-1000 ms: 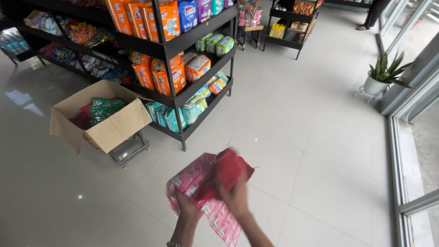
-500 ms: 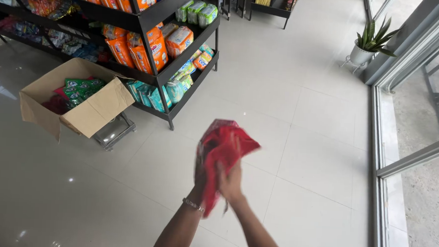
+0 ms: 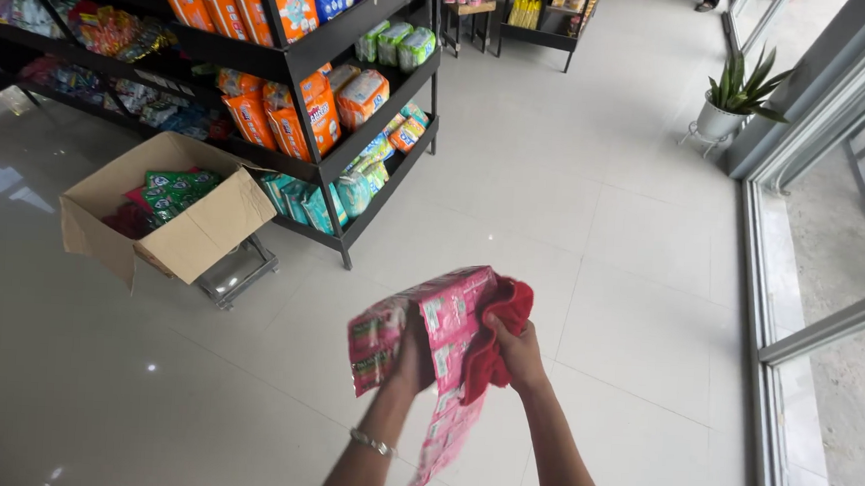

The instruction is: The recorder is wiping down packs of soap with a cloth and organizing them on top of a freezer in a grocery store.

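My left hand [image 3: 412,358] grips a strip of pink sachet packets [image 3: 438,322] that hangs down in front of me. A bracelet circles that wrist. My right hand [image 3: 516,351] holds a red cloth [image 3: 495,333] pressed against the right side of the pink packets. Both hands are raised above a white tiled floor [image 3: 602,212].
A black shelf rack [image 3: 343,169] with orange, blue and green packages stands at the upper left. Beside it an open cardboard box [image 3: 191,230] with green and red packets rests on a small metal trolley [image 3: 235,274]. A potted plant [image 3: 731,101] and a glass wall [image 3: 830,195] are on the right.
The red cloth covered the packets half a second ago; now the pink strip is spread out to the left with the cloth at its right side. The camera view has shifted.
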